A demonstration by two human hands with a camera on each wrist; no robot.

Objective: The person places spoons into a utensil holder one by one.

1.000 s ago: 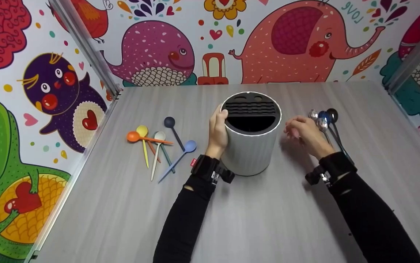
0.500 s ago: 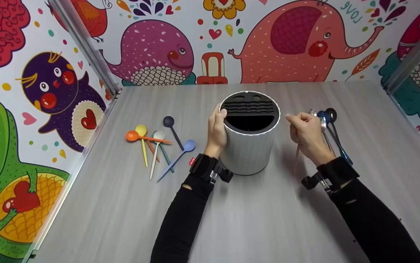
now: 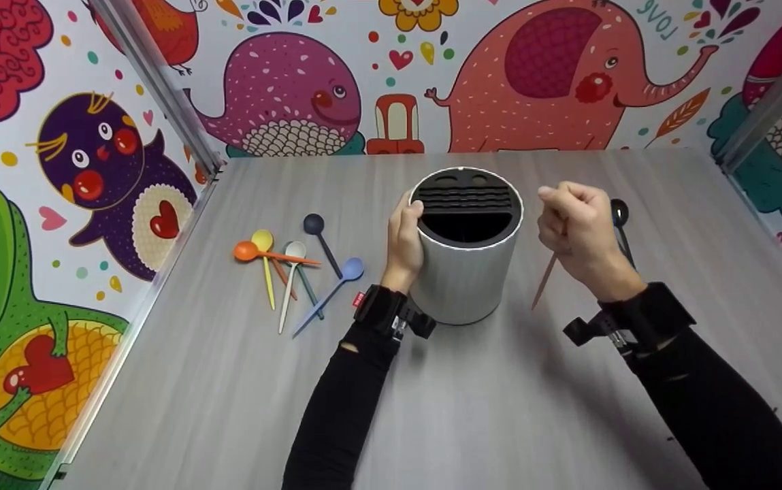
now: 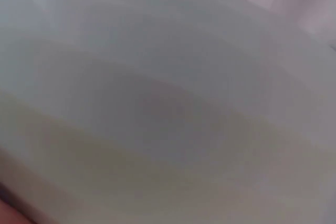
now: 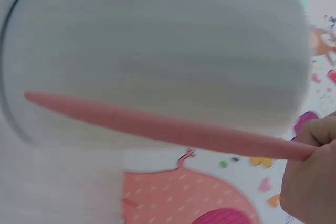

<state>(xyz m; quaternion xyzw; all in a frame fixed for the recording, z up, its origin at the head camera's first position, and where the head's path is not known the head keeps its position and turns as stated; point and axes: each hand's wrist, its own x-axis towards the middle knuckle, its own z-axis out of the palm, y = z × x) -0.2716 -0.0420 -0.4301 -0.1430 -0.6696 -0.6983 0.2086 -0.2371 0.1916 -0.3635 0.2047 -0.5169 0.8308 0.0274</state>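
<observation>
A white ribbed cylinder holder (image 3: 462, 272) with a black slotted top stands mid-table. My left hand (image 3: 405, 235) grips its left side near the rim; in the left wrist view the holder's white wall (image 4: 168, 103) fills the frame. My right hand (image 3: 571, 221) is raised just right of the holder's rim and grips a pink spoon (image 3: 544, 280) whose handle points down toward the table. In the right wrist view the pink handle (image 5: 157, 127) crosses in front of the holder (image 5: 157, 51), held by my right hand (image 5: 315, 174). The spoon's bowl is hidden in the fist.
Several coloured plastic spoons (image 3: 292, 265) lie fanned out left of the holder. A dark spoon (image 3: 620, 214) shows behind my right hand; others there are hidden. Painted walls with metal corner rails (image 3: 159, 95) bound the table (image 3: 472, 408) at the back and sides.
My right hand picked the pink spoon from the pile at the right and lifted it up beside the holder's rim. My left hand stayed on the holder.
</observation>
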